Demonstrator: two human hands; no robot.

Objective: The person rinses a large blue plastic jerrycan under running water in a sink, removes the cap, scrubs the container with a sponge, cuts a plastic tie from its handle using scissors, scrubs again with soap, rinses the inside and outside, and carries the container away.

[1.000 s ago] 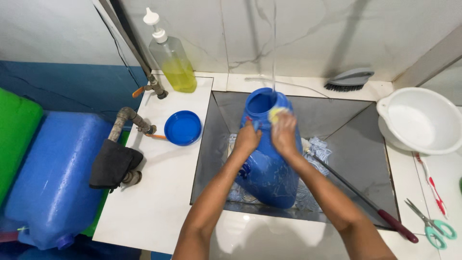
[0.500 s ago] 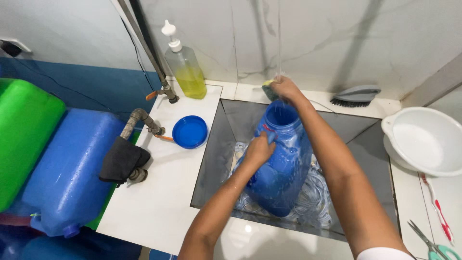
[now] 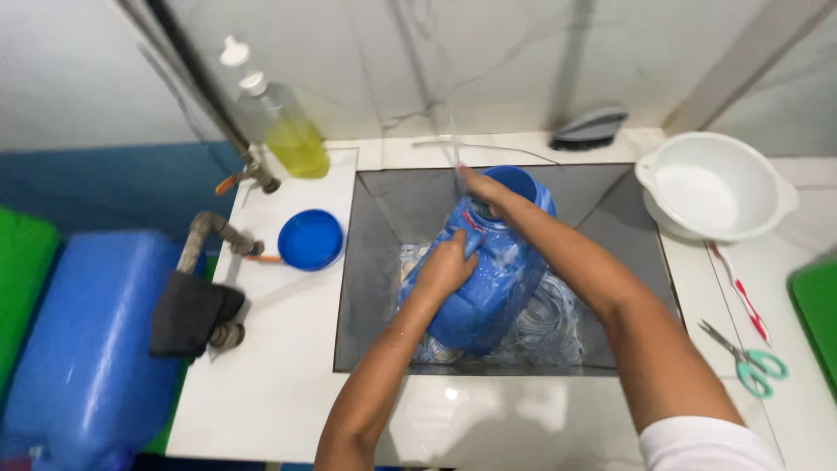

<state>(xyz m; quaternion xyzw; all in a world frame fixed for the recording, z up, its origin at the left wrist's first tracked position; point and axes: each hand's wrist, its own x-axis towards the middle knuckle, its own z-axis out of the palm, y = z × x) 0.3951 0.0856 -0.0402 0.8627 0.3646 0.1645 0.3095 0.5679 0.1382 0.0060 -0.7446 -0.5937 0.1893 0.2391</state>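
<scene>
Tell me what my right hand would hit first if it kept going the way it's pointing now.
Probably the rim of the big blue plastic jug: the right hand already rests at its open mouth, pointing up-left. Past that comes the grey sink wall, though depth is unclear.

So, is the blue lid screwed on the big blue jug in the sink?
No, the blue lid lies on the white counter, left of the sink, apart from the blue jug.

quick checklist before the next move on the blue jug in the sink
1. Left hand steadying the blue jug by its side: ok.
2. Right hand at the jug's mouth: ok; whether it holds anything, cannot tell.
3. Jug inside the sink, leaning, not upright: ok.
4. Blue lid off, lying on the counter: ok.
5. Soap bottle upright by the tap: ok.
6. Scissors lying apart from the sink: ok.
</scene>
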